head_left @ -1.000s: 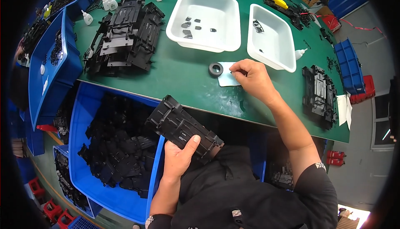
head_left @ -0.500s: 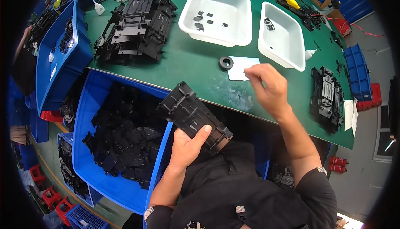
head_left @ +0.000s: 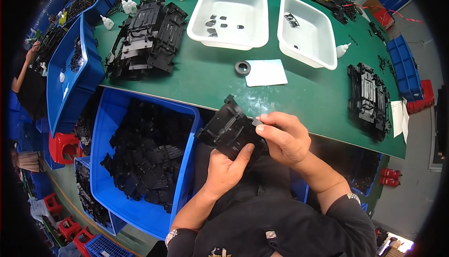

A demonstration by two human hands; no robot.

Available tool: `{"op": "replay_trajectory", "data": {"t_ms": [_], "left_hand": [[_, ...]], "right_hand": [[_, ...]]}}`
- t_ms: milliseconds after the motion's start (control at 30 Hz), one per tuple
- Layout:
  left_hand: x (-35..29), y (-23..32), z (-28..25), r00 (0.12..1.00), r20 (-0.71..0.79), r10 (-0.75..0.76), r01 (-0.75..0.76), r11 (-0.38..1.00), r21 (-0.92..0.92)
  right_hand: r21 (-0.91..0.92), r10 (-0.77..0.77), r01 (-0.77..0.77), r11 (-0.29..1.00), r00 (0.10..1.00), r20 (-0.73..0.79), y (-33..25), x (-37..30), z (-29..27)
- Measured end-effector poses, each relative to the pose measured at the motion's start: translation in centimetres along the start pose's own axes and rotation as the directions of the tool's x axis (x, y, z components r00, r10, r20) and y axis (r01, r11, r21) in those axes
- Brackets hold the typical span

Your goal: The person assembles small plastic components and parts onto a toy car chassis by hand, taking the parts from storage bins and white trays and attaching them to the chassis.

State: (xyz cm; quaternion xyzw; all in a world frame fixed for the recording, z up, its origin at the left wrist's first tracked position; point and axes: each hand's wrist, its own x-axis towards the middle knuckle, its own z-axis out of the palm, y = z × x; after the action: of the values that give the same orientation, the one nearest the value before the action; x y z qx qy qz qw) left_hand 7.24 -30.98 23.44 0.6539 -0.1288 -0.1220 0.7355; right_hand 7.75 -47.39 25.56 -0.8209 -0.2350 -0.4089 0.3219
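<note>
Over my lap, my left hand (head_left: 228, 172) grips a black moulded plastic part (head_left: 229, 130), thumb across its face. My right hand (head_left: 286, 137) is closed in a pinch at the part's right edge, with a small dark grey plastic piece (head_left: 257, 122) between thumb and forefinger. Whether that piece touches the part, I cannot tell. Beyond my hands, a white paper sheet (head_left: 266, 73) lies on the green table (head_left: 206, 81) beside a black ring (head_left: 242, 68).
Two white trays (head_left: 196, 32) (head_left: 329, 62) with a few small black pieces stand farther back. Stacked black parts (head_left: 149, 37) sit at the left, others (head_left: 369, 98) at the right. Below the table edge is a blue bin (head_left: 100, 172) full of black parts. A co-worker's hand (head_left: 32, 53) shows far left.
My right hand has come down from above the paper to the black part, and a small grey piece now shows in its fingers. The part in my left hand has turned.
</note>
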Motion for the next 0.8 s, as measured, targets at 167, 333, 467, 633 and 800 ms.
{"op": "replay_trajectory", "data": {"t_ms": [167, 333, 467, 633, 800], "left_hand": [[-0.14, 0.41, 0.64, 1.000, 0.005, 0.031, -0.031, 0.998, 0.046], [-0.42, 0.25, 0.33, 0.998, 0.068, -0.007, 0.003, 0.998, 0.056], [-0.42, 0.29, 0.40, 0.998, 0.061, -0.006, 0.003, 0.998, 0.061], [-0.44, 0.06, 0.36, 0.998, 0.055, 0.039, -0.045, 0.993, 0.111], [-0.18, 0.21, 0.79, 0.994, -0.025, 0.104, -0.099, 0.985, 0.140]], "right_hand": [[0.006, 0.005, -0.005, 1.000, 1.000, 0.001, -0.03, -0.23, -0.01], [0.014, 0.017, -0.017, 1.000, 1.000, 0.004, -0.07, -0.34, 0.01], [0.019, 0.025, -0.026, 0.999, 0.999, 0.022, 0.00, -0.27, 0.04], [0.018, 0.035, -0.035, 0.999, 0.999, 0.041, -0.05, -0.14, 0.02], [0.030, 0.088, -0.091, 0.995, 0.991, 0.104, -0.46, 0.06, -0.32]]}}
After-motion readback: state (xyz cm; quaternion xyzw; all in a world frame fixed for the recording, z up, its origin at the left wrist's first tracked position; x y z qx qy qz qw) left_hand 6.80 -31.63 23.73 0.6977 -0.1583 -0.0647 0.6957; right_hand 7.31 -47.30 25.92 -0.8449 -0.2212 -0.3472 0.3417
